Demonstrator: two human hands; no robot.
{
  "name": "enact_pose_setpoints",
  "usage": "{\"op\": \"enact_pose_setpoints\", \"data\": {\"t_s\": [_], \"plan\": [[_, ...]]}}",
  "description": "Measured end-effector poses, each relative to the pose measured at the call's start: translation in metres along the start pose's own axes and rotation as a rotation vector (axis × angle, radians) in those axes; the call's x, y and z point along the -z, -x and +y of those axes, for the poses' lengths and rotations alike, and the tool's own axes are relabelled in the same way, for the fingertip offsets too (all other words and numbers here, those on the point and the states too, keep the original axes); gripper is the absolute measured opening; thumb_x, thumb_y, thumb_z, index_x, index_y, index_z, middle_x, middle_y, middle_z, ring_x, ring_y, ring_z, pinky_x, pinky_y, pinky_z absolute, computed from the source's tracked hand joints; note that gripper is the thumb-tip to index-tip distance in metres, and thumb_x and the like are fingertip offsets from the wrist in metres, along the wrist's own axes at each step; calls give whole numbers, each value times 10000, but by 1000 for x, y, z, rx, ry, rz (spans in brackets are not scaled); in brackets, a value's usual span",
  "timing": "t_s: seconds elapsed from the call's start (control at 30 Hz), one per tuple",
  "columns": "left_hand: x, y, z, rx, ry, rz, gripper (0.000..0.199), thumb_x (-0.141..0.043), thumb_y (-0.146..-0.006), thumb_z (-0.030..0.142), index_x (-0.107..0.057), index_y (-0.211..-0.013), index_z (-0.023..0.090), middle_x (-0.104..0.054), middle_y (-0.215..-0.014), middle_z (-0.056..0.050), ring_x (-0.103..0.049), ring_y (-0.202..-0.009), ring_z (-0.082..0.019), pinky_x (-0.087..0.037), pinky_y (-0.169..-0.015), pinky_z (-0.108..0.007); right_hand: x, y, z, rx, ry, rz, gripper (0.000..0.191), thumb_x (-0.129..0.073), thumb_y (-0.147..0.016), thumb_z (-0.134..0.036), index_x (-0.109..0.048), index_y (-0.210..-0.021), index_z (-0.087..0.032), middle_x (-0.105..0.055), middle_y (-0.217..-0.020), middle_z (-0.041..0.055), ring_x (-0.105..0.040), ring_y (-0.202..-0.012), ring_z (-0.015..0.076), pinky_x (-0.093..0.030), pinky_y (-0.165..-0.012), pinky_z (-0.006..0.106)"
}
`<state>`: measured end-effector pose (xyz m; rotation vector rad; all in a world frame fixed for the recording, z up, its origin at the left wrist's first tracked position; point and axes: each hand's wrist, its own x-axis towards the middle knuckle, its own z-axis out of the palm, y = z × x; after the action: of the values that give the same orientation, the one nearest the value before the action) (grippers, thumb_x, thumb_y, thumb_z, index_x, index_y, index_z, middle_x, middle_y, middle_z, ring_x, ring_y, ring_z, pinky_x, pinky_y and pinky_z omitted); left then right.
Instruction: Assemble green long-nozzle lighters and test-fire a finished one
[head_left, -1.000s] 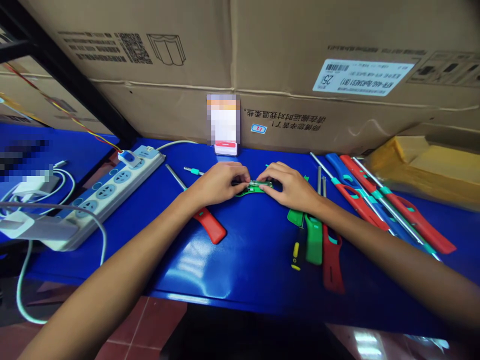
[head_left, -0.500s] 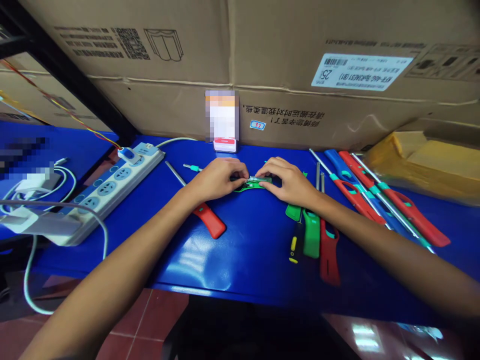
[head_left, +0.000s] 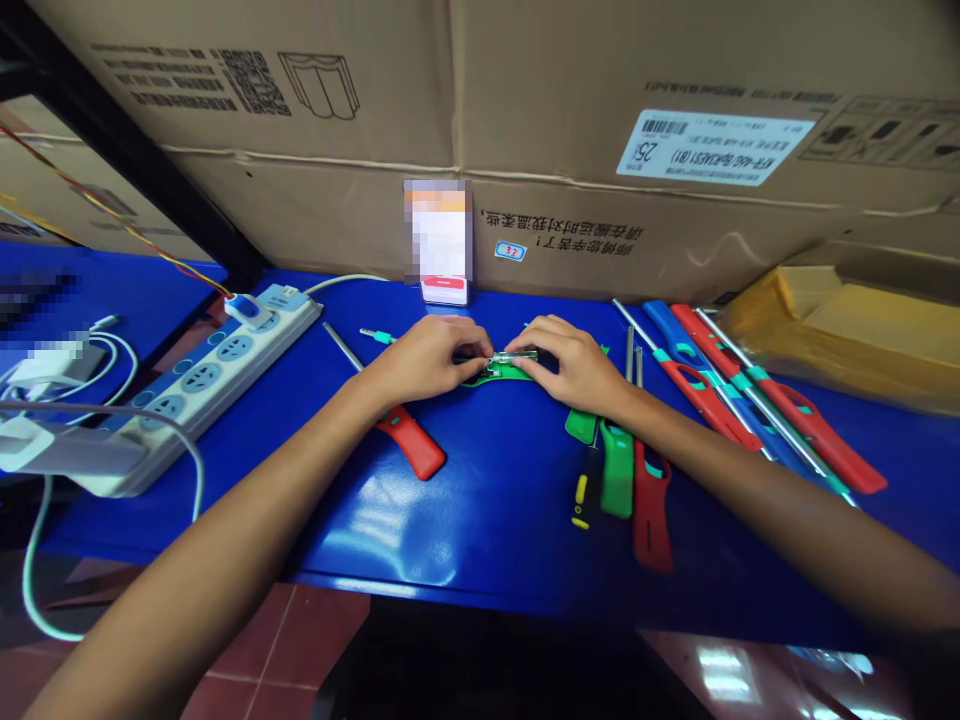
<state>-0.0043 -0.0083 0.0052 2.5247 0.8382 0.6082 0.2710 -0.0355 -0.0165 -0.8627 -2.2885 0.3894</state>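
Note:
An opened green long-nosed gas lighter [head_left: 501, 374] lies on the blue table, small parts showing inside it. Over its shell is a clear fuel tank [head_left: 520, 356], pinched by my right hand [head_left: 568, 362] at the right end. My left hand [head_left: 435, 357] is closed at the lighter's other end, thumb and fingertips together on it; the exact part between them is hidden. A metal nozzle with a teal collar [head_left: 379, 337] sticks out beyond my left hand. Under my left wrist lies a red-handled lighter [head_left: 416, 445].
By my right forearm lie a black-and-yellow screwdriver [head_left: 581, 495], a green handle piece [head_left: 618, 470] and a red lighter [head_left: 652, 515]. Several lighters [head_left: 750, 385] lie farther right. A power strip [head_left: 217, 385] is at left; a phone [head_left: 442, 245] leans on the cardboard box [head_left: 337, 200].
The view has shifted slightly. The clear tank is turned a little between my fingers, and both hands stay at the green lighter.

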Motion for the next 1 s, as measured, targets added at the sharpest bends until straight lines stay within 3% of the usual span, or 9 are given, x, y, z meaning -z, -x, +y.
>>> {"op": "enact_pose_setpoints", "data": {"t_s": [0.27,0.6,0.87,1.0], "plan": [[-1,0,-1,11,-24,-10,113,-684,-1013,186,-796,-1029,187,-833,-998,-57,-750,-877,-196,-550,-824,-321,1,-1,-4,-12,-21,9,82,-676,-1119,-279,-756,-1137,-275,-783,-1096,71,-719,-1057,277,-571,-937,458],[-11,-1,1,33,-41,50,29,-687,-981,177,-712,-970,186,-716,-918,-31,-661,-801,-172,-494,-744,-284,1,-1,-5,18,-37,58,60,-704,-1098,-257,-757,-1126,-251,-768,-1080,76,-726,-1019,265,-569,-886,426],[-12,-2,0,-3,-86,7,178,-613,-1069,215,-785,-1098,176,-793,-1046,-87,-719,-981,-238,-549,-899,-369,1,-1,-5,-25,-52,54,73,-711,-1099,-315,-756,-1122,-263,-765,-1061,66,-718,-969,256,-565,-851,423],[-9,-2,-1,11,-82,6,168,-641,-1061,227,-798,-1093,177,-796,-1031,-84,-726,-960,-236,-557,-886,-370,1,-1,-3,-6,-49,53,63,-708,-1100,-297,-751,-1124,-259,-766,-1076,70,-726,-999,261,-568,-873,430]]}}
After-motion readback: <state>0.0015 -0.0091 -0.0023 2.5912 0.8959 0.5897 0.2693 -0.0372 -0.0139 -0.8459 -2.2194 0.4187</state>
